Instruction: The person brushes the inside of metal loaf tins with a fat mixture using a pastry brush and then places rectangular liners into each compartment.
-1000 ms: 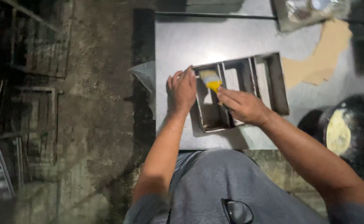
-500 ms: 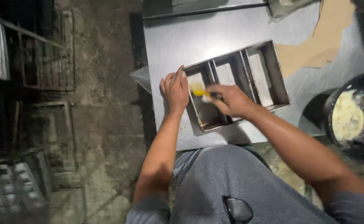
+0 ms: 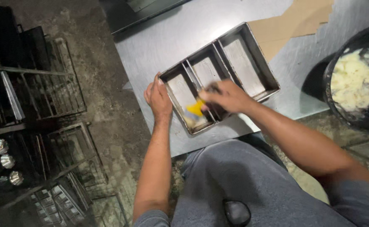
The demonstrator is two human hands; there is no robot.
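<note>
Far left, dark wire racks (image 3: pixel 33 88) are standing on the floor, with small fluted moulds (image 3: pixel 1 147) sitting on the lower shelves. Moving right, the left hand (image 3: pixel 159 97) is resting on the near-left corner of a three-compartment metal loaf tin (image 3: pixel 273 86), fingers curling over the rim and pressing it down; the grip is clamped on the tin's edge, steadying it. The tin is lying at an angle on the steel worktop (image 3: pixel 163 38), close to the near edge, just beyond the person's grey lap. Right of that, the right hand (image 3: pixel 226 96) is hovering over the left and middle compartments, blurred with motion, fingers closed around a brush with a yellow head (image 3: pixel 196 109); the handle is hidden in the fist, so the grip is shut on the brush. The yellow head is touching the floor of the leftmost compartment at its near end, where a pale smear is showing. Judging the step: greasing seems to be under way in the left compartment, the other two looking bare. Doing it well probably means keeping the left hand bearing down so the tin is not sliding, working the brush into corners and up the dividing walls, not only along the floor. Further right, a torn piece of brown cardboard (image 3: pixel 294 21) is lying on the worktop beyond the tin, and at the far right a black bucket (image 3: pixel 327 84) of pale fat or dough is sitting, well apart from the tin.
</note>
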